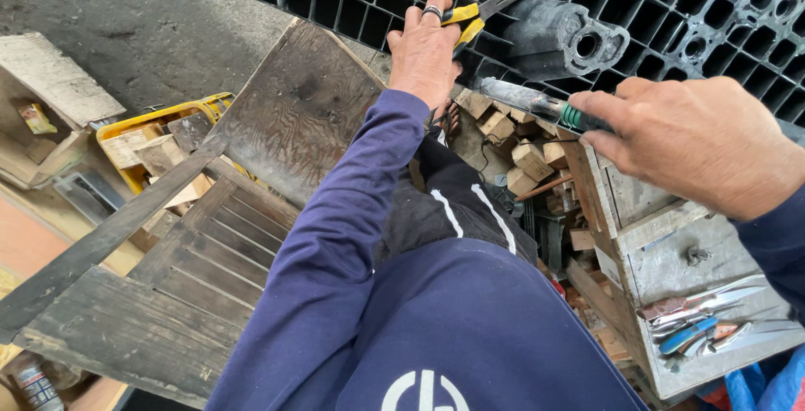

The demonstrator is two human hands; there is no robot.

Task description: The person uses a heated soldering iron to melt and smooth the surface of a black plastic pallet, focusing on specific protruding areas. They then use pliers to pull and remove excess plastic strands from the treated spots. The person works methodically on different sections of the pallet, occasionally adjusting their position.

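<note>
Left hand (423,46) far forward, closed on pliers (482,8) against the pallet grid (713,8); right hand (696,138) nearer, to the right, holding a tool handle (545,109) over the wood offcuts (520,147). Plywood board (298,109) left of the arm; slatted panel (193,268) below it; crate of blocks (155,147) further left; open tool drawer (713,323) lower right

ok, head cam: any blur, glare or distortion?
Head view: strong wide-angle bending at the edges; even daylight, soft shadows; right hand close and slightly soft, left hand with the yellow-handled snips sharp; mild shine on the tools in the tray.
</note>
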